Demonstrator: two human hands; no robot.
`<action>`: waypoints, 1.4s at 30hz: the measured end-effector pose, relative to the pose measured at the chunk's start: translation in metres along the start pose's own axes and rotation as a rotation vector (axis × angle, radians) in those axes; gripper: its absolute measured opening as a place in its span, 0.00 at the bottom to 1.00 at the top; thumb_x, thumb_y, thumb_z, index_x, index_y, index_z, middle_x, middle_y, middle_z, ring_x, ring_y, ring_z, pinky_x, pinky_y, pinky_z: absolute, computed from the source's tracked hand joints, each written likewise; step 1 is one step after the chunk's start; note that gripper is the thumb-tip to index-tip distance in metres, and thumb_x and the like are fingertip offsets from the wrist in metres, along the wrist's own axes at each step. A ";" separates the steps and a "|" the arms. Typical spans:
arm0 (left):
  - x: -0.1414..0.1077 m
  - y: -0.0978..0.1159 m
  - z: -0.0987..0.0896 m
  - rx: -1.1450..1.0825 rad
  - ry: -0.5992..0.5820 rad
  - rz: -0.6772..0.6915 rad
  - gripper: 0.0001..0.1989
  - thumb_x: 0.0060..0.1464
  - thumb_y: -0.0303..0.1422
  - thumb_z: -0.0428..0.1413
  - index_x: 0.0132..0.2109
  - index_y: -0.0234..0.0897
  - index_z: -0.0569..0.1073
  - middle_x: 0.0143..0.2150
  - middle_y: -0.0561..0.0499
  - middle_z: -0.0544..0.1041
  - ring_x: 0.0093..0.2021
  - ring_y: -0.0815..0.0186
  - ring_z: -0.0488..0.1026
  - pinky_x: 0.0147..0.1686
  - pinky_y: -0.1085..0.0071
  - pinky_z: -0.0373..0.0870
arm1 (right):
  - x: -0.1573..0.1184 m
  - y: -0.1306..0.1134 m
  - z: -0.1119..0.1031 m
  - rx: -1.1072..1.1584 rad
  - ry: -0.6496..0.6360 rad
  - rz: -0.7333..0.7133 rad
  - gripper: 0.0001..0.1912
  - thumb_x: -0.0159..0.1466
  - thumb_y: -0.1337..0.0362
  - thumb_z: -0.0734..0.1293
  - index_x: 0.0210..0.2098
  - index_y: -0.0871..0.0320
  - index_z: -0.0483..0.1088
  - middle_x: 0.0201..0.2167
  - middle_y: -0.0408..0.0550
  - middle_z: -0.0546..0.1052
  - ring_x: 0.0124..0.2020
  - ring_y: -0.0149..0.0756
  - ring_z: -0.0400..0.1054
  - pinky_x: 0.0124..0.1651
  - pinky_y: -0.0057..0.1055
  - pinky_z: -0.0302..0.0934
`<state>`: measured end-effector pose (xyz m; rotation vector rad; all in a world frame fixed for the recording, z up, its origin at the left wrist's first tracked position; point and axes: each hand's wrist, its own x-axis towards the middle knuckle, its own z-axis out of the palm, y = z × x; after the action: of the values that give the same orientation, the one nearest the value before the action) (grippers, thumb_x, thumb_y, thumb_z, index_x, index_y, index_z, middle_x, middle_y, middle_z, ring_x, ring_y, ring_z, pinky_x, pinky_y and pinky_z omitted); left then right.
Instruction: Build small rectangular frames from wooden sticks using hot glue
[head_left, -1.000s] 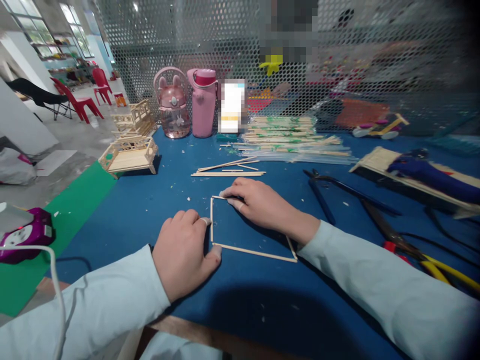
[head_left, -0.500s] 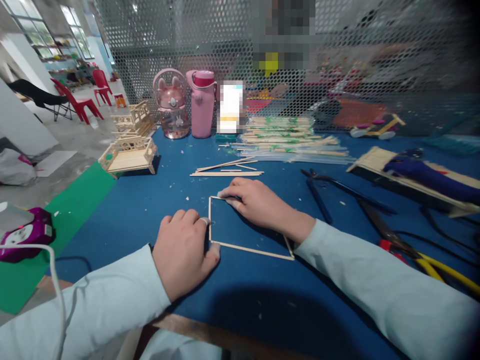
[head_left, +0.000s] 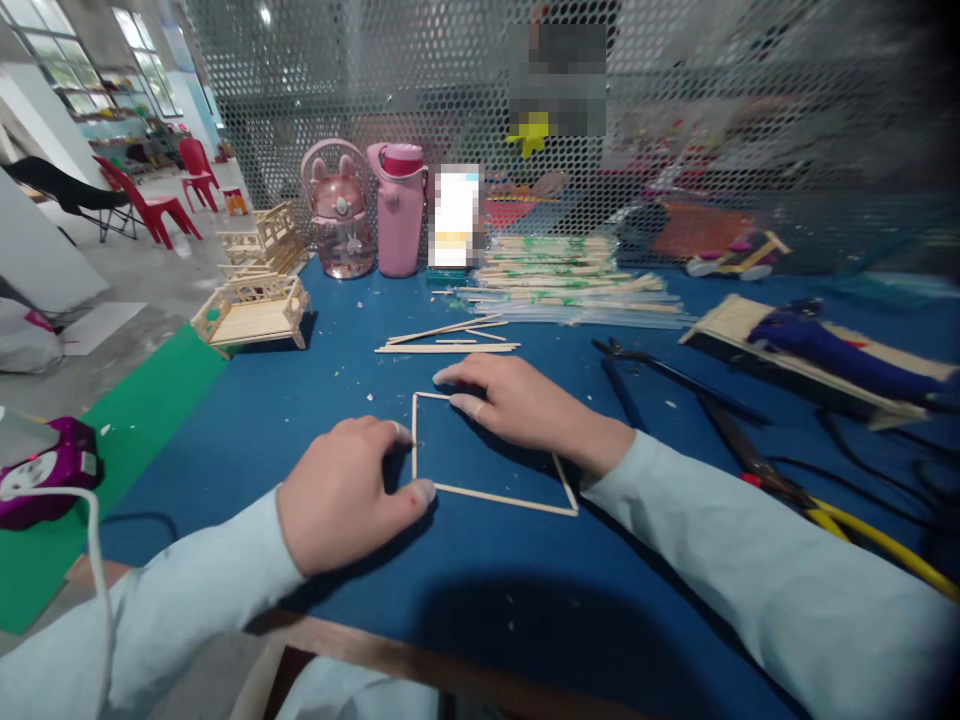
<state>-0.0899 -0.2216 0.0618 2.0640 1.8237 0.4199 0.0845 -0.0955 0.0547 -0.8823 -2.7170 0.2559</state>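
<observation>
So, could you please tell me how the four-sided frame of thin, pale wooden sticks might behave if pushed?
The four-sided frame of thin, pale wooden sticks is probably light, its sticks being so slender. It may skew at its corners, since no diagonal brace shows. Lying flat on the blue tabletop, it would likely slide rather than roll.
</observation>
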 end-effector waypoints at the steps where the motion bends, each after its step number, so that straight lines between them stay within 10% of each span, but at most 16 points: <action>1: 0.002 -0.002 -0.011 -0.111 -0.039 -0.011 0.17 0.49 0.39 0.53 0.45 0.36 0.71 0.37 0.48 0.75 0.37 0.61 0.71 0.39 0.64 0.67 | -0.003 0.001 -0.006 0.014 0.051 0.007 0.14 0.59 0.68 0.61 0.44 0.58 0.70 0.42 0.50 0.75 0.42 0.38 0.68 0.45 0.33 0.60; 3: 0.009 -0.005 -0.035 -0.292 0.003 -0.046 0.16 0.51 0.40 0.52 0.43 0.36 0.71 0.34 0.50 0.76 0.32 0.65 0.72 0.34 0.67 0.69 | -0.013 0.002 -0.021 0.018 0.185 0.049 0.14 0.59 0.66 0.61 0.44 0.57 0.70 0.43 0.50 0.75 0.43 0.39 0.68 0.45 0.35 0.60; 8: 0.055 0.000 -0.073 -0.339 0.619 0.111 0.14 0.53 0.35 0.51 0.44 0.30 0.71 0.37 0.48 0.76 0.35 0.68 0.71 0.35 0.72 0.67 | -0.064 0.004 -0.045 0.035 0.323 0.251 0.10 0.60 0.63 0.61 0.40 0.55 0.69 0.39 0.49 0.75 0.38 0.40 0.69 0.42 0.36 0.62; 15: 0.120 0.028 -0.005 0.167 -0.166 0.568 0.10 0.51 0.32 0.54 0.37 0.36 0.78 0.36 0.48 0.78 0.38 0.64 0.73 0.39 0.71 0.66 | -0.134 -0.011 -0.019 0.115 0.191 0.427 0.08 0.55 0.59 0.67 0.35 0.52 0.68 0.34 0.46 0.74 0.32 0.37 0.69 0.34 0.33 0.65; 20: 0.117 0.031 0.021 0.253 -0.117 0.563 0.12 0.53 0.34 0.52 0.38 0.36 0.78 0.37 0.45 0.77 0.38 0.60 0.73 0.39 0.67 0.67 | -0.145 -0.017 -0.008 0.157 0.169 0.401 0.09 0.53 0.61 0.68 0.34 0.54 0.68 0.35 0.48 0.73 0.35 0.36 0.68 0.38 0.33 0.65; 42: 0.113 0.031 0.028 0.242 -0.029 0.503 0.13 0.53 0.29 0.49 0.37 0.35 0.78 0.35 0.45 0.76 0.35 0.61 0.72 0.37 0.67 0.68 | -0.135 -0.021 -0.003 0.083 0.196 0.415 0.05 0.56 0.60 0.65 0.31 0.54 0.70 0.33 0.46 0.73 0.35 0.34 0.67 0.38 0.31 0.62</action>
<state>-0.0359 -0.1144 0.0494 2.6835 1.3755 0.3009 0.1789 -0.1928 0.0353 -1.3636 -2.3071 0.3410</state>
